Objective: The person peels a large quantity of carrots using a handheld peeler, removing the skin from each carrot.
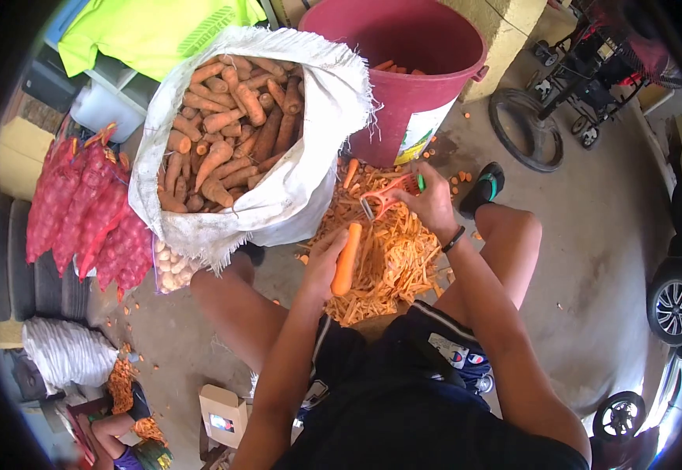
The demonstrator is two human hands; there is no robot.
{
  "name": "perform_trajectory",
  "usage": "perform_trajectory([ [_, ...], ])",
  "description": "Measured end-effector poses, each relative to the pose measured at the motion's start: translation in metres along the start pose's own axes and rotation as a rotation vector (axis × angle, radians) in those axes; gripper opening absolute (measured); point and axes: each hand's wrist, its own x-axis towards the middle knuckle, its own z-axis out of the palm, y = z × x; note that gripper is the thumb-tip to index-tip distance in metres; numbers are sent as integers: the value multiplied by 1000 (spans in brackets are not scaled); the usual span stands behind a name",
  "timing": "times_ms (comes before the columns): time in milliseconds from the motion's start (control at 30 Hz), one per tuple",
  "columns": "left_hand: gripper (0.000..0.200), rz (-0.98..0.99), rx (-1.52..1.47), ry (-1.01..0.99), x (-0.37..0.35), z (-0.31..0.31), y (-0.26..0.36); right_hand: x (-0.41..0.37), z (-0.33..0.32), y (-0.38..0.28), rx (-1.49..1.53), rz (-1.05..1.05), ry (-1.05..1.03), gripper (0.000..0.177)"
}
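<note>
A peeled, bright orange carrot (346, 258) is gripped in my left hand (322, 262), its thick end pointing down toward my lap. My right hand (433, 202) is closed around an orange peeler (389, 196) with a green spot on its handle. The peeler's metal blade sits just above and right of the carrot's upper end, apart from it. Under both hands lies a heap of carrot peelings (392, 270) between my legs. Ahead and to the left, a white woven sack (255, 227) stands open, full of unpeeled carrots (227, 133).
A dark red bin (411, 102) with some carrots inside stands beyond the peelings. Red mesh bags (82, 204) hang left of the sack. A loose tyre (525, 129) lies at right. At lower left, another person's leg (110, 435) shows near more peelings. A cardboard box (223, 415) sits behind my left arm.
</note>
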Motion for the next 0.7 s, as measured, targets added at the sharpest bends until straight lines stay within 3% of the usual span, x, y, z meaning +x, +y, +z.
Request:
perform_trajectory([
  [67,36,42,-45,87,8,-1,5,-12,4,-17,123,146,-134,50],
  [100,35,64,-75,135,11,-1,6,-28,20,-14,180,-75,-133,50],
  [233,33,44,-55,56,7,-8,2,-43,27,-44,105,-393,-252,51],
  [333,31,7,37,-16,3,-11,-3,-24,19,-23,2,-138,-120,50],
  [433,32,13,12,81,-1,2,5,-5,7,-4,-132,-17,41,49],
  [567,33,54,-118,91,9,0,6,-40,25,-28,213,-137,-215,50],
  [667,33,28,-76,86,6,0,4,-47,26,-43,83,-343,-260,49],
  [700,32,11,-34,94,4,-5,-1,-43,25,-38,23,-311,-249,48],
])
